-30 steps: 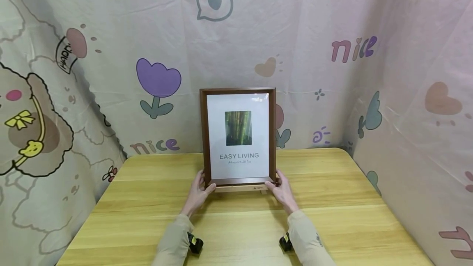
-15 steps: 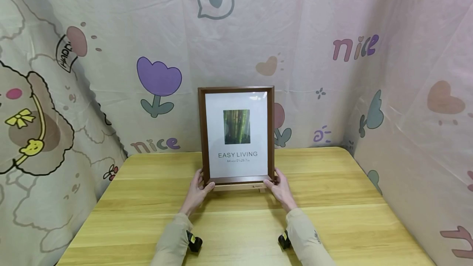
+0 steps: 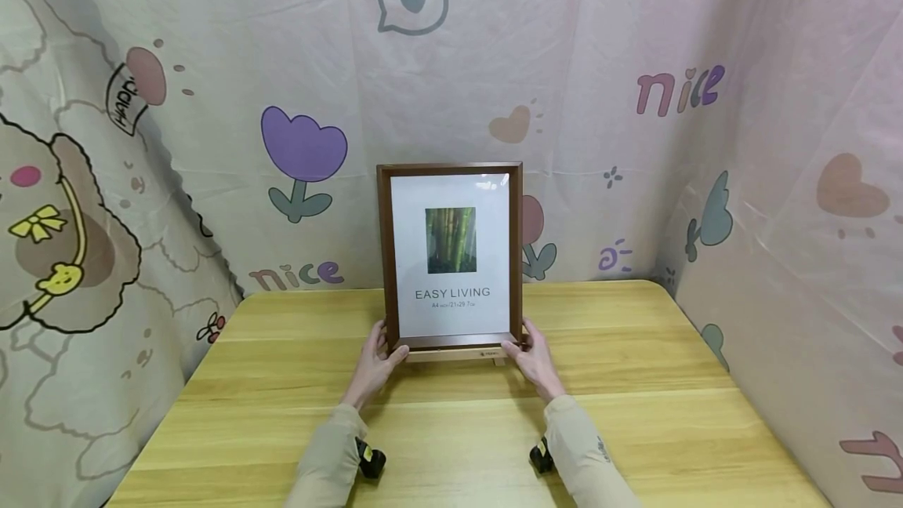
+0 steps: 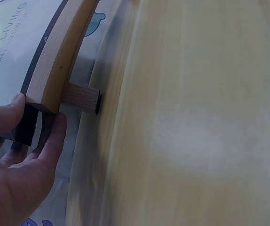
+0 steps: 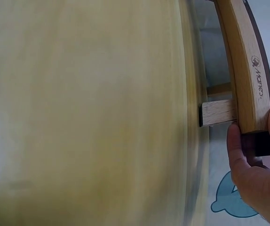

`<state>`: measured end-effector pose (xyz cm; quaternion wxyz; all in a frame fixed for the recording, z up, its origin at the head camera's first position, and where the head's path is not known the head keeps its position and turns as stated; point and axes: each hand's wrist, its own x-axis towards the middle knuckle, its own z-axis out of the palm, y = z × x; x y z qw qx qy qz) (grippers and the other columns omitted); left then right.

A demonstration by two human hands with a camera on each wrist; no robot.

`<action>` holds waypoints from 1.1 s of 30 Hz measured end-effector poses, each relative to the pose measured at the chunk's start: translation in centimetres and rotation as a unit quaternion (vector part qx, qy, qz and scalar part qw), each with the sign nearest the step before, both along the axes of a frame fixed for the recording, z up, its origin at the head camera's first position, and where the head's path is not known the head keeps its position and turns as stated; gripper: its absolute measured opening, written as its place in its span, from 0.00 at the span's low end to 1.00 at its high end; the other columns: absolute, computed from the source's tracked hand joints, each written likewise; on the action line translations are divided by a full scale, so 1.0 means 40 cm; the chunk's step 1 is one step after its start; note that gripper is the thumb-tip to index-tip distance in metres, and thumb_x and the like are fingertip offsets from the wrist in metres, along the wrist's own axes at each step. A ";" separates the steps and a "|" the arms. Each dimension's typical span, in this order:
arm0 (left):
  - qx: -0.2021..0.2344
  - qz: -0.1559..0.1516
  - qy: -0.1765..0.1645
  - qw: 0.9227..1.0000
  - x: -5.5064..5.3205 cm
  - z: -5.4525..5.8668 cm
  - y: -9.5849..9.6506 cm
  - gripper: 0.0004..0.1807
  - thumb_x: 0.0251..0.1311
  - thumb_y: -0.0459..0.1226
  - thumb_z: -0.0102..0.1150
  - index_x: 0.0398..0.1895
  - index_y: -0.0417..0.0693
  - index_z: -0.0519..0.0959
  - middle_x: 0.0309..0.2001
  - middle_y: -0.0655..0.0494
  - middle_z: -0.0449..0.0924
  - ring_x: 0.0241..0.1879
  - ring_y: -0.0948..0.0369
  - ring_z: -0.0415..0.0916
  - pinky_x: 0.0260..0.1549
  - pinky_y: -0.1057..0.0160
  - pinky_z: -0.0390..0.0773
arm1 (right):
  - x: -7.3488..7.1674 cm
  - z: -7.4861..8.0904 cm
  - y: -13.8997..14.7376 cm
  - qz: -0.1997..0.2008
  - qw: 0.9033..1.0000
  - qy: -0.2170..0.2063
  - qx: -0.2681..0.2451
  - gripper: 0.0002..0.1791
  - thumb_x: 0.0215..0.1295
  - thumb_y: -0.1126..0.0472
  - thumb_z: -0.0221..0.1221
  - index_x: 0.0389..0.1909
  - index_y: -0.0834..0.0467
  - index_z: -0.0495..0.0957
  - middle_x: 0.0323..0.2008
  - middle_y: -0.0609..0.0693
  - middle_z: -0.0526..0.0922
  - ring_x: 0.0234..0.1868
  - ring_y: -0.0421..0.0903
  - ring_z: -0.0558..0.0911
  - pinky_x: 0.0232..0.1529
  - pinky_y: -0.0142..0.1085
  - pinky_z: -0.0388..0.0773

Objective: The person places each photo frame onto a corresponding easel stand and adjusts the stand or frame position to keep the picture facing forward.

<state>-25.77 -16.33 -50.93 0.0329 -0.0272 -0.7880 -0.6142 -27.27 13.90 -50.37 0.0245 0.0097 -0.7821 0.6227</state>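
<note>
A brown picture frame with a white "EASY LIVING" sheet and a bamboo picture stands upright on the ledge of a small wooden easel. My left hand grips the frame's lower left corner, thumb in front, fingers around the side and underneath. At the lower right corner my right hand holds it the same way. In the left wrist view a short easel leg touches the table. The right wrist view shows lettering on the easel ledge beside my fingers. The easel's upper part is hidden behind the frame.
The easel stands on a light wood table. A printed cloth backdrop hangs close behind the frame and along both sides. A small black camera sits at the left wrist, another black camera at the right.
In the head view the frame, easel and both hands appear very slightly further left and higher, while the backdrop also shifts a little. Both hands keep their hold on the frame's corners.
</note>
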 end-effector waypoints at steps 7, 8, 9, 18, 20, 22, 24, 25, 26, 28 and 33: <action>0.003 0.000 0.000 1.000 -0.001 -0.001 -0.001 0.42 0.68 0.33 0.60 0.78 0.34 0.47 0.77 0.25 0.46 0.76 0.29 0.45 0.74 0.32 0.54 | -0.003 -0.004 -0.001 0.005 1.000 -0.005 0.000 0.37 0.65 0.70 0.62 0.74 0.62 0.61 0.58 0.75 0.78 0.55 0.65 0.82 0.56 0.52 0.84; 0.004 0.000 0.000 1.000 0.000 0.000 0.000 0.42 0.68 0.33 0.60 0.78 0.33 0.48 0.77 0.25 0.47 0.76 0.29 0.45 0.74 0.32 0.54 | -0.004 -0.005 -0.001 0.006 1.000 -0.006 0.000 0.37 0.65 0.70 0.61 0.74 0.62 0.61 0.58 0.75 0.78 0.55 0.65 0.82 0.57 0.52 0.84; 0.004 0.000 -0.001 1.000 0.001 0.000 0.000 0.42 0.68 0.33 0.60 0.78 0.34 0.47 0.77 0.25 0.47 0.76 0.29 0.45 0.74 0.32 0.55 | -0.005 -0.006 -0.001 0.006 1.000 -0.006 0.000 0.37 0.65 0.70 0.61 0.74 0.62 0.61 0.58 0.74 0.78 0.55 0.65 0.82 0.57 0.52 0.84; -0.005 0.000 -0.004 1.000 0.009 0.007 0.006 0.44 0.68 0.34 0.60 0.78 0.33 0.46 0.78 0.26 0.44 0.76 0.29 0.45 0.74 0.32 0.56 | -0.004 -0.007 0.004 0.007 1.000 -0.005 0.002 0.35 0.66 0.70 0.61 0.73 0.62 0.62 0.54 0.73 0.80 0.51 0.58 0.83 0.53 0.46 0.84; -0.008 0.000 -0.005 1.000 0.008 0.006 0.008 0.44 0.68 0.34 0.60 0.78 0.33 0.46 0.78 0.27 0.44 0.76 0.29 0.45 0.74 0.33 0.55 | -0.003 -0.005 0.006 0.008 1.000 -0.008 0.002 0.35 0.66 0.70 0.61 0.73 0.62 0.62 0.54 0.72 0.80 0.51 0.57 0.83 0.53 0.44 0.83; -0.009 0.001 -0.006 1.000 0.006 0.006 0.011 0.44 0.68 0.34 0.60 0.78 0.33 0.46 0.78 0.26 0.43 0.76 0.29 0.45 0.74 0.33 0.55 | -0.003 -0.003 0.009 0.011 1.000 -0.010 0.002 0.34 0.67 0.69 0.60 0.73 0.61 0.62 0.54 0.72 0.80 0.51 0.56 0.82 0.53 0.42 0.82; -0.010 0.001 -0.006 1.000 0.004 0.005 0.014 0.43 0.68 0.34 0.60 0.78 0.33 0.46 0.78 0.26 0.44 0.76 0.29 0.45 0.74 0.33 0.55 | -0.003 0.000 0.012 0.015 1.000 -0.012 0.004 0.34 0.67 0.69 0.60 0.73 0.61 0.61 0.54 0.71 0.80 0.52 0.56 0.82 0.53 0.42 0.82; -0.012 0.001 -0.007 1.000 0.004 0.004 0.015 0.43 0.68 0.34 0.59 0.78 0.33 0.46 0.78 0.26 0.44 0.76 0.29 0.45 0.74 0.33 0.55 | -0.003 0.001 0.014 0.018 1.000 -0.012 0.005 0.34 0.67 0.68 0.60 0.74 0.61 0.61 0.54 0.71 0.80 0.52 0.56 0.82 0.54 0.42 0.82; -0.012 0.000 -0.008 1.000 0.004 0.004 0.016 0.43 0.69 0.34 0.59 0.78 0.33 0.46 0.78 0.27 0.44 0.76 0.29 0.45 0.74 0.34 0.55 | -0.003 0.001 0.017 0.021 1.000 -0.011 0.007 0.34 0.68 0.68 0.60 0.74 0.62 0.61 0.55 0.71 0.80 0.52 0.56 0.82 0.54 0.43 0.82; -0.013 -0.001 -0.011 1.000 0.004 0.005 0.018 0.42 0.69 0.34 0.59 0.78 0.33 0.46 0.78 0.27 0.44 0.76 0.29 0.45 0.74 0.34 0.55 | -0.002 0.003 0.019 0.025 1.000 -0.012 0.010 0.35 0.68 0.68 0.60 0.74 0.62 0.60 0.56 0.71 0.80 0.53 0.57 0.82 0.55 0.45 0.82; -0.011 -0.005 -0.017 1.000 0.006 0.011 0.021 0.43 0.69 0.34 0.58 0.78 0.34 0.45 0.77 0.26 0.45 0.76 0.29 0.45 0.75 0.34 0.54 | 0.000 0.008 0.025 0.033 0.999 -0.013 0.029 0.36 0.69 0.66 0.60 0.76 0.62 0.58 0.56 0.70 0.79 0.55 0.58 0.80 0.59 0.49 0.80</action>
